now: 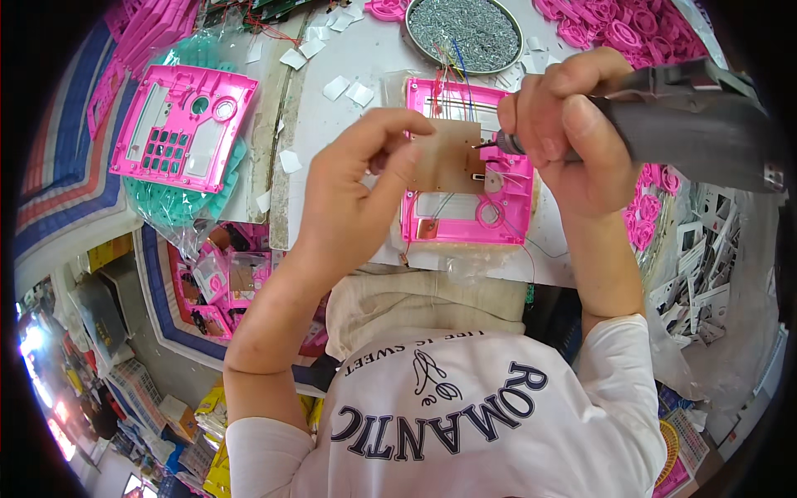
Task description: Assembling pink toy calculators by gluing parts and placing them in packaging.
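Observation:
A flat tan circuit board lies over a pink plastic housing in front of me. My left hand is at the board's upper left edge. Its index finger and thumb are apart there, and the other fingers curl behind them. My right hand is wrapped round a dark electric screwdriver, which lies nearly level and points left. The screwdriver's thin bit reaches the board's right part; any screw under it is too small to make out. Red and blue wires run from the housing's far side.
A round metal tray of small screws stands beyond the housing. Pink plastic parts are heaped at the far right. Another pink housing with a keypad rests on a bagged green stack at left. White paper squares lie scattered. White parts fill a bag at right.

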Motion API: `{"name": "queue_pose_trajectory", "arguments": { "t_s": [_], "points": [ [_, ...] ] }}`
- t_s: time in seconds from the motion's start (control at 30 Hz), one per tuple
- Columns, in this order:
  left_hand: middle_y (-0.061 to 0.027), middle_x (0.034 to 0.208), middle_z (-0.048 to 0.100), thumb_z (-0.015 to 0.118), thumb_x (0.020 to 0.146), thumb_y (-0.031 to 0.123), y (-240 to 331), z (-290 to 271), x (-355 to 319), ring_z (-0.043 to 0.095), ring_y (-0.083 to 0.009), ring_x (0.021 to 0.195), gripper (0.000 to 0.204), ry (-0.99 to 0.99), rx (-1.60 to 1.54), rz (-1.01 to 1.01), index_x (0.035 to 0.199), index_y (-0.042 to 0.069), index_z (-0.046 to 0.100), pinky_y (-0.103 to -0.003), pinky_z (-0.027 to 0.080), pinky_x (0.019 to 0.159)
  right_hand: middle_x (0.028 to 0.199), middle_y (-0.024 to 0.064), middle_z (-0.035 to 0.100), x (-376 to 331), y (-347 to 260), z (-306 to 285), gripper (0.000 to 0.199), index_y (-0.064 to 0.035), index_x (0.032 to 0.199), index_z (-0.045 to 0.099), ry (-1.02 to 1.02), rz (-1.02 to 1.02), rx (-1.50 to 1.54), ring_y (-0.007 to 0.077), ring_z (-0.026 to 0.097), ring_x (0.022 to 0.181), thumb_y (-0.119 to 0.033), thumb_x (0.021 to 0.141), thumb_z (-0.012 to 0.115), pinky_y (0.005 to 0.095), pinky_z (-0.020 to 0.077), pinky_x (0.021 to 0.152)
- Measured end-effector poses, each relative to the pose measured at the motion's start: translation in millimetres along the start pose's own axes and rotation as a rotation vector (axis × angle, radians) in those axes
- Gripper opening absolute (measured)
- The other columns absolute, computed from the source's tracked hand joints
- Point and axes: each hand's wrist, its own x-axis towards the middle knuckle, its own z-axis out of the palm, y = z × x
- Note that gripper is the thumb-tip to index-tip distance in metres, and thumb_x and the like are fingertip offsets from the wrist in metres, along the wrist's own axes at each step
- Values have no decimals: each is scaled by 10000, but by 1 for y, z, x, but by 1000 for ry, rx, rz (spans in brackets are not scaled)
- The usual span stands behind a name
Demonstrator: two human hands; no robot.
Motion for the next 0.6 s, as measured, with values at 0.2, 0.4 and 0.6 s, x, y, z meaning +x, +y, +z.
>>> {"name": "queue_pose_trajectory", "arguments": {
  "t_s": [0.2, 0.4, 0.6],
  "points": [
    [-78, 873, 660, 692, 842, 2, -8, 9, 1, 632, -249, 818, 129, -161, 452, 298, 961, 44, 666, -350, 465, 770, 612, 2, 473, 5, 11, -3, 134, -71, 1036, 521, -6, 19, 9, 107, 443, 540, -177, 990, 589, 326, 414, 588],
    [-92, 846, 646, 709, 815, 40, -17, 18, -2, 630, -315, 853, 119, -92, 456, 317, 907, 63, 636, -417, 453, 810, 598, 27, 498, 2, 21, 6, 182, -71, 934, 483, 32, 21, -261, 114, 464, 517, -133, 956, 653, 341, 454, 578],
    [-72, 885, 681, 739, 791, 17, -15, 20, -5, 646, -283, 861, 188, -53, 363, 218, 944, 80, 652, -421, 464, 848, 602, -13, 476, 13, 12, -3, 134, -90, 1028, 522, -8, 29, -159, 96, 423, 521, -164, 963, 611, 303, 387, 555]
  ]
}}
